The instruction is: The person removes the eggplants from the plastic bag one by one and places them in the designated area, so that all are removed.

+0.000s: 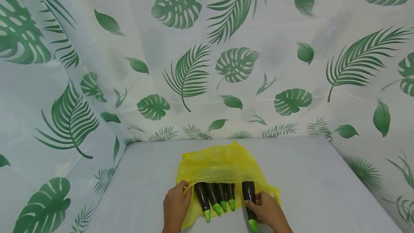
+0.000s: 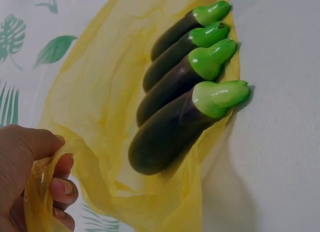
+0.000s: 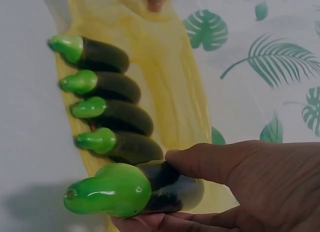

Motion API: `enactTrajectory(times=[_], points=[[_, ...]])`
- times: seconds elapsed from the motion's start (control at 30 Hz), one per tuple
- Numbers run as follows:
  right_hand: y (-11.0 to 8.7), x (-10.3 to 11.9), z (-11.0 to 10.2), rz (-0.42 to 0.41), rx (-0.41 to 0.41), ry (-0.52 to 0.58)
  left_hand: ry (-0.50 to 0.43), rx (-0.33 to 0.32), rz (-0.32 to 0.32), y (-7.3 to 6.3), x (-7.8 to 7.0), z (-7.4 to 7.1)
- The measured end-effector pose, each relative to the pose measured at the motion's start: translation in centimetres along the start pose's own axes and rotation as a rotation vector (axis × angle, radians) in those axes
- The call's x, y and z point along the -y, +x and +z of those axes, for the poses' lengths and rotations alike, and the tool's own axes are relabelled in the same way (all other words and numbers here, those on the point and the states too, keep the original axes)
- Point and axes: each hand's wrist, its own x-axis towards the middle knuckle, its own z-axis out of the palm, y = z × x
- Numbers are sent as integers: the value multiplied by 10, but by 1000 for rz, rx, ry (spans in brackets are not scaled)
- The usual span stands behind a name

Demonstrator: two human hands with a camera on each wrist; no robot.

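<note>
A yellow plastic bag [image 1: 220, 157] lies on the table with its mouth toward me. Several dark purple eggplants with bright green stem ends rest side by side in its mouth, such as the leftmost eggplant [image 1: 202, 197]. My left hand [image 1: 176, 204] pinches the bag's edge at the left, its fingers curled round the yellow film [image 2: 37, 202]. In my right hand [image 1: 267, 209] is another eggplant [image 3: 170, 189], gripped between thumb and fingers at the right side of the opening. Its green end points toward me; the upper layer of the bag hides the far ends of the row.
A pale cloth-covered table [image 1: 310, 175] extends on both sides of the bag. Behind and at the sides hang white sheets [image 1: 207, 31] printed with green leaves.
</note>
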Motion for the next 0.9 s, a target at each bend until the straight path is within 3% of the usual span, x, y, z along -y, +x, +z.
enactTrajectory(times=[0.33, 0.67, 0.9], points=[[-6, -5, -8, 58, 110, 11, -3, -2, 12, -1, 0, 1], [-16, -10, -7, -7, 133, -69, 12, -38, 43, -2, 1, 1], [-20, -15, -11, -33, 251, -60, 6, -25, 29, -3, 0, 0]])
